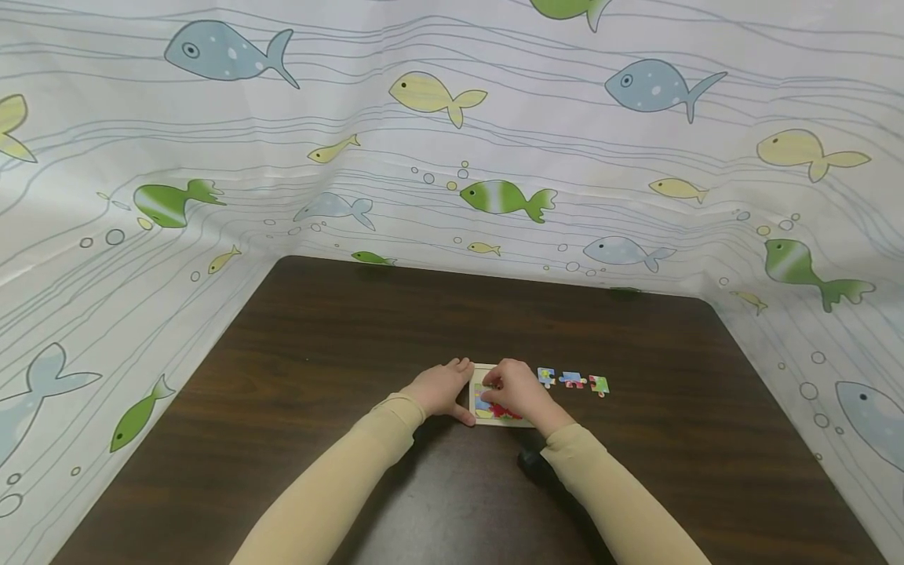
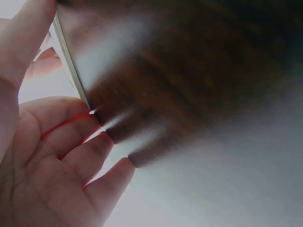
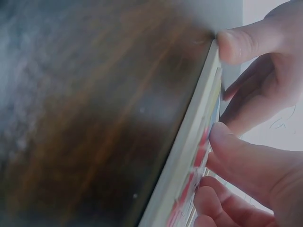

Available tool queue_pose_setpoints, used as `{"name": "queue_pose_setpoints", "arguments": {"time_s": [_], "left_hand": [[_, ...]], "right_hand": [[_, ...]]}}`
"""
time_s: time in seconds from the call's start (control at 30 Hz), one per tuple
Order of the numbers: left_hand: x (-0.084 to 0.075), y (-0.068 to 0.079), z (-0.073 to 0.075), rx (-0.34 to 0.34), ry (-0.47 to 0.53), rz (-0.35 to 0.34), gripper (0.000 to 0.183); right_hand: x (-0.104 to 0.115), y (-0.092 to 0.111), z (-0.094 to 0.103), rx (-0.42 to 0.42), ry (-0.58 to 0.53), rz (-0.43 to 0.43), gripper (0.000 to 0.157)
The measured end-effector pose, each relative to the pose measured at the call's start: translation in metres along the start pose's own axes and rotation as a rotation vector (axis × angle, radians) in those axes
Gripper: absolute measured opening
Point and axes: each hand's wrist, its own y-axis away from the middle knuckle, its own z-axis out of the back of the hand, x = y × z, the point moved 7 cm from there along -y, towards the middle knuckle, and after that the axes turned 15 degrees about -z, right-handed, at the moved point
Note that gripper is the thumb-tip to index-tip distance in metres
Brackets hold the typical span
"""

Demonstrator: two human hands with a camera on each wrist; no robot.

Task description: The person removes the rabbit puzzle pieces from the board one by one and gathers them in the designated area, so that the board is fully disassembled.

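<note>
A small jigsaw puzzle in a pale wooden frame (image 1: 504, 422) lies on the table, its picture showing red, blue, yellow and green. My left hand (image 1: 442, 388) steadies the frame's left side, with the thumb at the near corner and outstretched fingers along the edge. In the left wrist view, the left hand's fingertips (image 2: 125, 165) touch the dark tabletop. Over the frame, my right hand (image 1: 521, 390) pinches a puzzle piece between thumb and fingers, low against the picture. That piece is mostly hidden. The right thumb (image 3: 222, 135) touches the puzzle surface in the right wrist view.
Three loose puzzle pieces lie in a row right of the frame: one (image 1: 546, 377), a middle one (image 1: 573, 380) and a far one (image 1: 599, 384). A dark wood table (image 1: 339, 329) carries everything. A white fish-patterned curtain (image 1: 424, 149) hangs around its back and sides.
</note>
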Motion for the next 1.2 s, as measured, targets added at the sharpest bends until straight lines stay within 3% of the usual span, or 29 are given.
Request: {"name": "queue_pose_setpoints", "arguments": {"time_s": [0.63, 1.2], "left_hand": [[0.0001, 0.0002, -0.0002, 0.008, -0.007, 0.004, 0.099], [0.0015, -0.0002, -0.0021, 0.014, -0.009, 0.006, 0.100]], "right_hand": [[-0.0065, -0.0026, -0.0035, 0.020, -0.062, -0.050, 0.020], [-0.0072, 0.0011, -0.0049, 0.039, -0.140, -0.040, 0.022]]}}
